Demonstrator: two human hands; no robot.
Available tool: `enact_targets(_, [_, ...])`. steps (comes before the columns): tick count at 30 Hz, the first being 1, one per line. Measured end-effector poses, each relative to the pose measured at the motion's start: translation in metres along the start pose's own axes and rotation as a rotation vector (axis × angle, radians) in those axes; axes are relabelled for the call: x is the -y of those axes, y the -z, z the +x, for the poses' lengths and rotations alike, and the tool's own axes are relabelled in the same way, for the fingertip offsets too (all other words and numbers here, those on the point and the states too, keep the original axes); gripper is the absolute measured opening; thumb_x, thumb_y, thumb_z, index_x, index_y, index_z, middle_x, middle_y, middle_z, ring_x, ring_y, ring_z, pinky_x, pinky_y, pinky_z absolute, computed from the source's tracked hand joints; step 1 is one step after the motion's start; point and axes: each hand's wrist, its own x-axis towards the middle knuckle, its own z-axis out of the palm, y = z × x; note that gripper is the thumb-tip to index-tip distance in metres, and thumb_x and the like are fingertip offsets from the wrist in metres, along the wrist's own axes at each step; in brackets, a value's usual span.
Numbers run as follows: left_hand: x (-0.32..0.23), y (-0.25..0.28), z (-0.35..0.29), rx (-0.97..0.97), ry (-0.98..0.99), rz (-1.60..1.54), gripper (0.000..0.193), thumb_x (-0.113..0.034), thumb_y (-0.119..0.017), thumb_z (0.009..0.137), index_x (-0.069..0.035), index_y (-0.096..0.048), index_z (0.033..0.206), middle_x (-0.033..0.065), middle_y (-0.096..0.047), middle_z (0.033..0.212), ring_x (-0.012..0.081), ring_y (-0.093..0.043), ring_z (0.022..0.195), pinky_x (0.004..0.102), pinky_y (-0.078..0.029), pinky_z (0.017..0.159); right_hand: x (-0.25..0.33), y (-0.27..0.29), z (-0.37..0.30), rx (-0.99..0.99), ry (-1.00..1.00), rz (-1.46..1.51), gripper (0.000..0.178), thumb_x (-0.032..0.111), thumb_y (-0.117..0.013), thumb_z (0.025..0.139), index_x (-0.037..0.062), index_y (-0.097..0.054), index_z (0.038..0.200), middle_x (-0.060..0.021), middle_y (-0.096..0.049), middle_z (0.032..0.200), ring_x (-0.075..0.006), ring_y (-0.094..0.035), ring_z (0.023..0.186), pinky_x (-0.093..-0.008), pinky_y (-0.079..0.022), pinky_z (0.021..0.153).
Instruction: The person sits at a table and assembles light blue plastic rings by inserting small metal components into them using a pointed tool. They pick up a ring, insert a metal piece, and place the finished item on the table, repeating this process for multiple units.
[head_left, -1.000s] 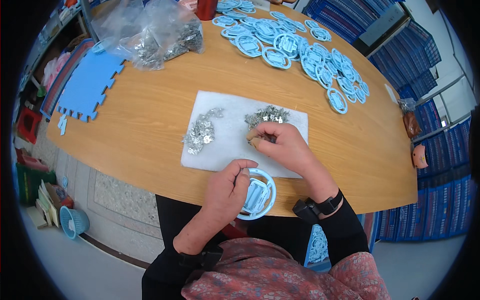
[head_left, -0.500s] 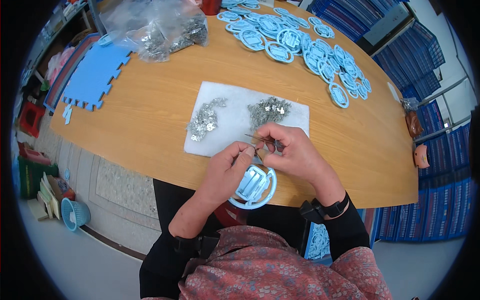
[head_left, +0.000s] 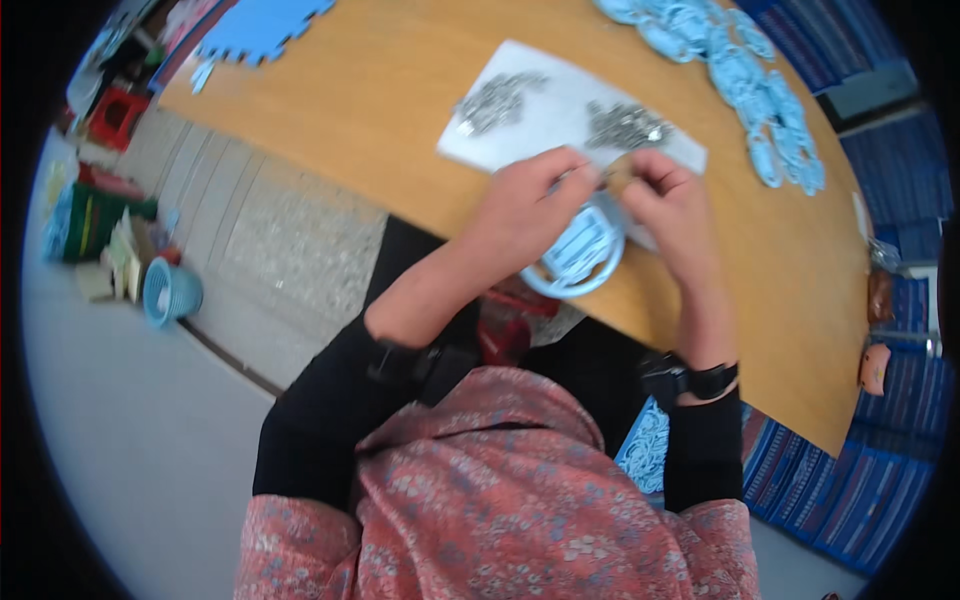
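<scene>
My left hand (head_left: 530, 208) and my right hand (head_left: 672, 205) meet fingertip to fingertip over the table's near edge, both pinched closed. Whatever they hold is too small and blurred to make out. Just below the fingers sits a light blue plastic ring part (head_left: 566, 288), shaped like a small steering wheel, jutting past the table edge. Beyond my hands lies a white foam sheet (head_left: 548, 128). On it are two heaps of small shiny metal pieces, a left heap (head_left: 497, 103) and a right heap (head_left: 622, 125) close to my right fingers.
Many light blue ring parts (head_left: 745, 85) are piled at the table's far right. A blue foam mat (head_left: 255, 28) lies far left on the wooden table (head_left: 345, 110). On the floor stand a blue basket (head_left: 172, 292) and a red stool (head_left: 118, 118). Blue crates (head_left: 900, 150) are stacked at right.
The view has swung, so table and hands sit higher and turned in the picture. A thin metal tool showed at my right fingers before; now it cannot be made out. Both hands stay together.
</scene>
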Motion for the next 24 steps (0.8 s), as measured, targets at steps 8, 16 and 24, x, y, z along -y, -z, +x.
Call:
enact_targets(8, [0.007, 0.001, 0.004, 0.045, 0.079, -0.039, 0.033, -0.032, -0.056, 0.100, -0.001, -0.067, 0.104, 0.0039, -0.070, 0.089, 0.0094, -0.064, 0.080, 0.0270, -0.052, 0.072, 0.002, 0.002, 0.010, 0.064, -0.116, 0.080, 0.012, 0.016, -0.064, 0.086, 0.0049, -0.066, 0.090, 0.0076, -0.052, 0.067, -0.0017, -0.041, 0.054, -0.0187, -0.029, 0.049])
enact_targets(16, [-0.006, 0.016, 0.019, 0.064, 0.398, -0.467, 0.030, -0.022, -0.061, 0.094, 0.001, -0.068, 0.113, 0.0045, -0.069, 0.093, 0.0131, -0.066, 0.082, 0.0271, -0.055, 0.069, 0.002, 0.030, -0.005, -0.051, -0.012, 0.049, 0.015, 0.018, -0.064, 0.090, 0.0037, -0.065, 0.096, 0.0073, -0.052, 0.071, -0.0010, -0.040, 0.055, -0.0189, -0.026, 0.049])
enact_targets(24, [-0.002, 0.021, 0.022, 0.082, 0.435, -0.504, 0.030, -0.022, -0.063, 0.094, 0.004, -0.069, 0.108, 0.0098, -0.072, 0.097, 0.0152, -0.070, 0.081, 0.0291, -0.057, 0.068, 0.008, 0.023, -0.039, -0.110, 0.154, -0.093, 0.010, 0.009, -0.064, 0.089, 0.0013, -0.064, 0.095, 0.0066, -0.056, 0.081, -0.0016, -0.046, 0.072, -0.0189, -0.036, 0.064])
